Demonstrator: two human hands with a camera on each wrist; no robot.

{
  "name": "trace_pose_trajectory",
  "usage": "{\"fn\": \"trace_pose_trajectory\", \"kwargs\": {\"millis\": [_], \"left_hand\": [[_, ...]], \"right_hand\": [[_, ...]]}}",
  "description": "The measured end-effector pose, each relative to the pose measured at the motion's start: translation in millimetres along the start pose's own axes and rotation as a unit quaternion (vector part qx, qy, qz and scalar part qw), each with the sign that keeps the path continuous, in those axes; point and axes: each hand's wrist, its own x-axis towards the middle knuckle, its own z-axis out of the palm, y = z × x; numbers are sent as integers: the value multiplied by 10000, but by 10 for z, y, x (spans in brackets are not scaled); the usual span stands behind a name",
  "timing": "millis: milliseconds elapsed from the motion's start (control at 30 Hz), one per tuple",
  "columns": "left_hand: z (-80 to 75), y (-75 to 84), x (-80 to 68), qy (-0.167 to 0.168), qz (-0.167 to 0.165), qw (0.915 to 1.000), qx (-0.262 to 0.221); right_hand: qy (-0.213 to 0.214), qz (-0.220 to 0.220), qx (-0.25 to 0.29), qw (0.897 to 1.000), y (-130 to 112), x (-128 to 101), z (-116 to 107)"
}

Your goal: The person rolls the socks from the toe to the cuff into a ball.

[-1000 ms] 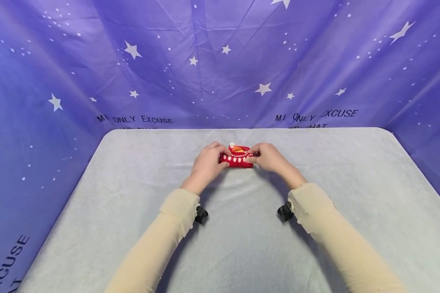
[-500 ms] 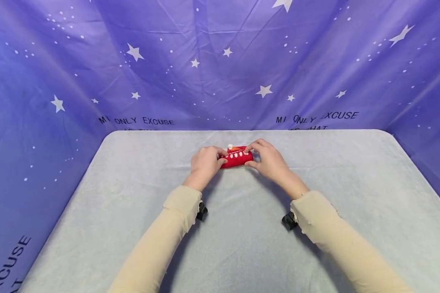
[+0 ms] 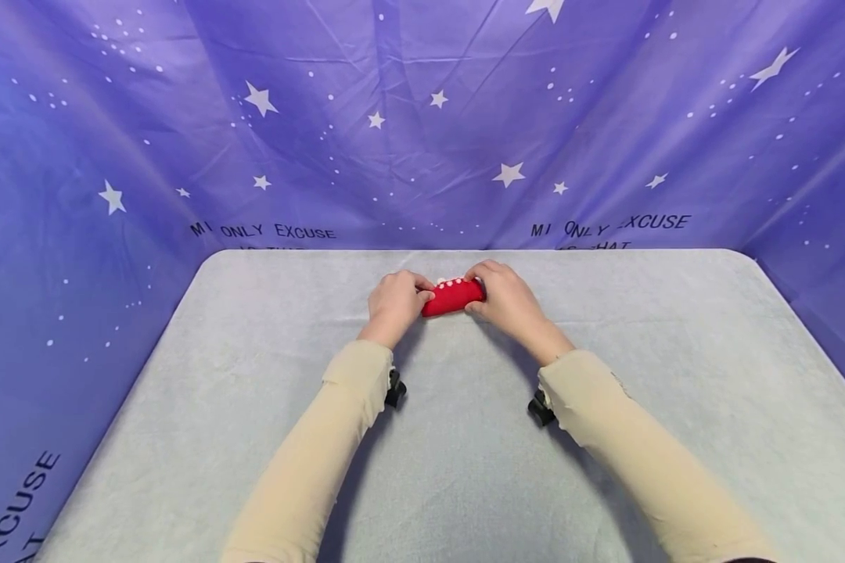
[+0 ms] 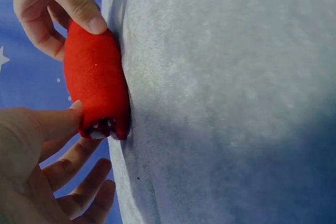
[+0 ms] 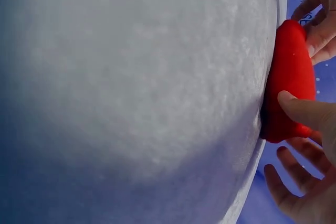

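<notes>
A: Head view shows the red knitted roll (image 3: 453, 296) lying on the grey worktop (image 3: 465, 438), centre of the frame and slightly above mid-height, between both hands. How does it handle?

B: Judged soft and light. It is a rolled fabric item with white dots along its upper edge; it should compress under pressure and may unroll if released. It does not look fragile or slippery.

A: Where is hold taken?

B: At the two ends. The left hand (image 3: 393, 305) pinches the left end, thumb against the near side. The right hand (image 3: 505, 299) pinches the right end, fingers curled over the top. In the left wrist view the thumb (image 4: 63, 121) presses beside the open end of the roll (image 4: 97, 80); in the right wrist view the thumb (image 5: 304, 111) lies across the roll (image 5: 287, 80). Both grips are closed on the roll.

A: Difference from the earlier frames?

B: One second ago the item lay flatter, with an orange patch and a white band of pattern facing up. Now it is rolled tighter, mostly plain red shows, and both hands sit closer together and slightly higher in the frame.
</notes>
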Motion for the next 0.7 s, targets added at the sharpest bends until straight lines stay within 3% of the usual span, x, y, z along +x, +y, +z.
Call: {"fn": "trace_pose_trajectory", "kwargs": {"millis": [133, 233, 333, 467, 700], "left_hand": [[-11, -16, 34, -111, -188, 9995, -225], [-14, -25, 36, -71, -88, 9996, -271], [-13, -16, 0, -1, 474, 9988, -119], [-27, 28, -100, -76, 1336, 9908, 189], [-59, 145, -320, -410, 1840, 9816, 290]], "right_hand": [[-112, -53, -105, 9999, 3, 54, -10], [-152, -81, -83, 9998, 20, 74, -19], [-168, -83, 99, 9998, 33, 64, -43], [-272, -105, 520, 9982, 33, 17, -84], [-528, 25, 1518, 9870, -17, -137, -185]]}}
